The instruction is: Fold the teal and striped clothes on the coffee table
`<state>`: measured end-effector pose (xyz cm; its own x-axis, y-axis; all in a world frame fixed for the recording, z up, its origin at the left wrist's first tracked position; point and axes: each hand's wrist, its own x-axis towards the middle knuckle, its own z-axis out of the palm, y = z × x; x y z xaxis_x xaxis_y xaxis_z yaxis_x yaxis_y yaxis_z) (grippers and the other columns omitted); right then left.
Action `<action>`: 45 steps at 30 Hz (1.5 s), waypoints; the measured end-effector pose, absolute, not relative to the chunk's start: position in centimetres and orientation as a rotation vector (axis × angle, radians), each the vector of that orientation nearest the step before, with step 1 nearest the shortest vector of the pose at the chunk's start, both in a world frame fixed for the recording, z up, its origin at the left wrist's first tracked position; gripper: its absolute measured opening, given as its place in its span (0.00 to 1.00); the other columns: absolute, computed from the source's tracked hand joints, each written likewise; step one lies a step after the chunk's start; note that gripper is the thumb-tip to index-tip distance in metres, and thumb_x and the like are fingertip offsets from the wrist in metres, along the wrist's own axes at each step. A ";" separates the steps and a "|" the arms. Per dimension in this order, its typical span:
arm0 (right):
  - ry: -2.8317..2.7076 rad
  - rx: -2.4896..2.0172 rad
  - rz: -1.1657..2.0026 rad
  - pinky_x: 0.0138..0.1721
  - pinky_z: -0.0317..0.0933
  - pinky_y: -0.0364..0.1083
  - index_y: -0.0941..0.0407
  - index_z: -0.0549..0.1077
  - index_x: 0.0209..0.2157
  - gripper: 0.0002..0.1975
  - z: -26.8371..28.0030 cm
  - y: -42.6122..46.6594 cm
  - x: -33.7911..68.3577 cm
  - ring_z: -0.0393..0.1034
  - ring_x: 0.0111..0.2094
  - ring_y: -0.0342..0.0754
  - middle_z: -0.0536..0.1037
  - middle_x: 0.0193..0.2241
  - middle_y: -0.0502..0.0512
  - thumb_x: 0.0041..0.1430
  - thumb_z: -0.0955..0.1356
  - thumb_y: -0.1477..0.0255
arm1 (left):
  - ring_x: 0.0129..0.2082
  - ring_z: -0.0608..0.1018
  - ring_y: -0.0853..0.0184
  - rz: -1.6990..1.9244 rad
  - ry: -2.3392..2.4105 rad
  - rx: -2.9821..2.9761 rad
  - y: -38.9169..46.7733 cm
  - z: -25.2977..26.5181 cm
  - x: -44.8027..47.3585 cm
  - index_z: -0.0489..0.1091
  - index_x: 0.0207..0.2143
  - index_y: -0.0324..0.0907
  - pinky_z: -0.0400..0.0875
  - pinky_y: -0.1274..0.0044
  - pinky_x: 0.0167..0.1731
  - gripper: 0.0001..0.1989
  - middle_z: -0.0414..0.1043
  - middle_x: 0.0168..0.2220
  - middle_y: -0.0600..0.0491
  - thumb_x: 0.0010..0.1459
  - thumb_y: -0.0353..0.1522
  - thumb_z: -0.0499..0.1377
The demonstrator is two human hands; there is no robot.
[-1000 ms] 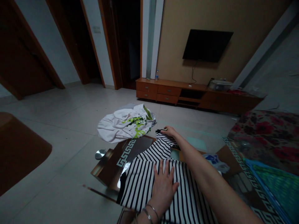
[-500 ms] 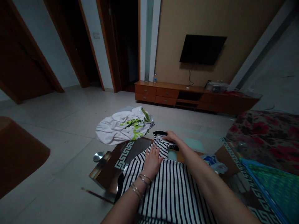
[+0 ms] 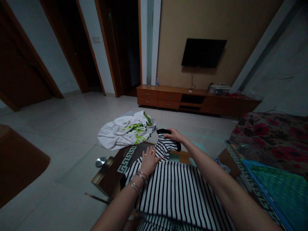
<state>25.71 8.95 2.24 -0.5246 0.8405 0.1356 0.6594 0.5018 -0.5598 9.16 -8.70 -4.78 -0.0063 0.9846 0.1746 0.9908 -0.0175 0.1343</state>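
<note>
A black-and-white striped shirt (image 3: 178, 189) lies spread on a low glass-topped table (image 3: 113, 173). My left hand (image 3: 149, 159) presses flat on the shirt near the base of its sleeve, fingers apart. My right hand (image 3: 175, 135) grips the far end of that sleeve by its black cuff. A crumpled white garment with green print (image 3: 125, 131) sits just beyond the table's far left corner.
A wooden TV cabinet (image 3: 192, 101) runs along the far wall under a wall-mounted TV (image 3: 203, 53). A floral-covered seat (image 3: 271, 134) and a blue-green mat (image 3: 274, 189) lie to my right. A brown rounded furniture edge (image 3: 19, 160) is at left, and dark doorways stand behind it.
My left hand slid from the shirt's middle up and left to the sleeve base. My right hand stayed at the sleeve's far end, which now lies straighter.
</note>
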 end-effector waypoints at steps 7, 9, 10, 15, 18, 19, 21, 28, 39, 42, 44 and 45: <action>-2.377 -1.003 0.644 0.37 0.59 0.42 0.60 0.74 0.40 0.16 6.3 5.5 25.0 0.70 0.37 0.47 0.78 0.36 0.55 0.52 0.70 0.65 | 0.65 0.53 0.60 -0.459 -1.870 -2.409 -14.8 -1.2 8.5 0.62 0.56 0.43 0.48 0.59 0.62 0.19 0.55 0.64 0.49 0.63 0.30 0.49; -2.408 -0.956 0.612 0.37 0.59 0.42 0.59 0.74 0.41 0.16 7.0 4.2 24.7 0.70 0.37 0.47 0.78 0.36 0.55 0.52 0.71 0.66 | 0.65 0.55 0.62 -0.439 -1.762 -2.590 -17.0 -1.0 8.8 0.63 0.55 0.45 0.49 0.60 0.62 0.18 0.59 0.62 0.51 0.63 0.32 0.50; -2.425 -0.929 0.595 0.37 0.59 0.43 0.59 0.74 0.41 0.16 7.4 3.6 24.6 0.70 0.37 0.47 0.78 0.36 0.55 0.52 0.71 0.67 | 0.64 0.56 0.62 -0.419 -1.747 -2.649 -17.8 -1.1 8.8 0.63 0.55 0.46 0.50 0.60 0.62 0.18 0.60 0.62 0.52 0.63 0.33 0.51; -2.488 -0.721 0.516 0.40 0.59 0.42 0.57 0.72 0.43 0.14 9.0 -0.6 25.2 0.70 0.38 0.46 0.78 0.37 0.53 0.53 0.71 0.71 | 0.65 0.55 0.57 -0.326 -1.806 -2.687 -19.3 -2.6 7.7 0.60 0.58 0.47 0.51 0.58 0.60 0.24 0.55 0.64 0.49 0.60 0.39 0.56; -2.555 -0.578 0.390 0.42 0.59 0.43 0.56 0.71 0.45 0.14 9.2 -4.9 26.2 0.69 0.40 0.46 0.77 0.39 0.53 0.56 0.69 0.71 | 0.65 0.54 0.55 -0.304 -1.775 -2.682 -19.3 -3.1 6.4 0.59 0.59 0.49 0.51 0.57 0.60 0.26 0.54 0.65 0.49 0.60 0.40 0.57; -2.594 -0.524 0.322 0.42 0.59 0.43 0.56 0.71 0.45 0.13 8.9 -6.7 26.5 0.69 0.41 0.46 0.76 0.39 0.54 0.57 0.69 0.70 | 0.64 0.55 0.55 -0.309 -1.771 -2.675 -19.4 -3.1 5.9 0.58 0.60 0.49 0.51 0.57 0.60 0.26 0.54 0.64 0.49 0.60 0.39 0.57; -2.693 -0.418 0.155 0.41 0.58 0.44 0.56 0.71 0.44 0.11 7.6 -10.8 27.2 0.67 0.41 0.47 0.76 0.38 0.55 0.60 0.66 0.69 | 0.64 0.56 0.55 -0.324 -1.775 -2.650 -19.5 -3.1 5.0 0.59 0.59 0.48 0.51 0.58 0.60 0.25 0.56 0.63 0.48 0.60 0.37 0.56; -2.906 -0.381 0.002 0.40 0.59 0.48 0.54 0.69 0.45 0.09 0.6 -22.3 29.4 0.65 0.41 0.48 0.75 0.38 0.54 0.62 0.64 0.71 | 0.64 0.56 0.57 -0.343 -1.853 -2.600 -19.2 -3.7 2.8 0.64 0.55 0.45 0.52 0.60 0.60 0.19 0.56 0.64 0.47 0.61 0.33 0.53; -2.321 -1.103 0.533 0.55 0.56 0.53 0.52 0.69 0.52 0.17 0.0 -20.5 34.0 0.60 0.55 0.51 0.68 0.53 0.58 0.61 0.65 0.72 | 0.47 0.76 0.64 -1.398 -2.510 -2.222 -17.4 -3.4 5.5 0.58 0.60 0.39 0.68 0.71 0.50 0.26 0.74 0.48 0.47 0.59 0.33 0.51; -2.328 -1.116 0.660 0.55 0.58 0.53 0.51 0.72 0.49 0.16 -1.7 -20.6 33.6 0.63 0.53 0.51 0.71 0.51 0.57 0.59 0.66 0.71 | 0.51 0.73 0.64 -1.225 -2.490 -2.209 -16.9 -3.3 6.7 0.61 0.59 0.38 0.66 0.71 0.52 0.27 0.72 0.52 0.46 0.55 0.28 0.52; -2.297 -1.137 0.684 0.55 0.59 0.53 0.51 0.72 0.49 0.15 -2.6 -21.0 33.4 0.63 0.53 0.52 0.71 0.51 0.57 0.59 0.66 0.70 | 0.52 0.73 0.64 -1.129 -2.452 -2.194 -16.5 -3.4 7.1 0.66 0.54 0.38 0.66 0.71 0.53 0.26 0.72 0.52 0.47 0.51 0.23 0.52; -2.274 -1.152 0.683 0.55 0.59 0.54 0.51 0.72 0.49 0.15 -2.9 -21.3 33.4 0.63 0.53 0.52 0.70 0.51 0.57 0.59 0.65 0.70 | 0.51 0.73 0.64 -1.104 -2.453 -2.171 -16.4 -3.5 7.3 0.68 0.52 0.38 0.66 0.71 0.52 0.25 0.73 0.51 0.47 0.50 0.21 0.51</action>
<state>33.39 -21.35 -2.89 -0.5190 0.8305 0.2024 0.5813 0.5166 -0.6287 7.26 -16.40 -3.55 -0.1811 0.9684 0.1714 0.7705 0.0314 0.6367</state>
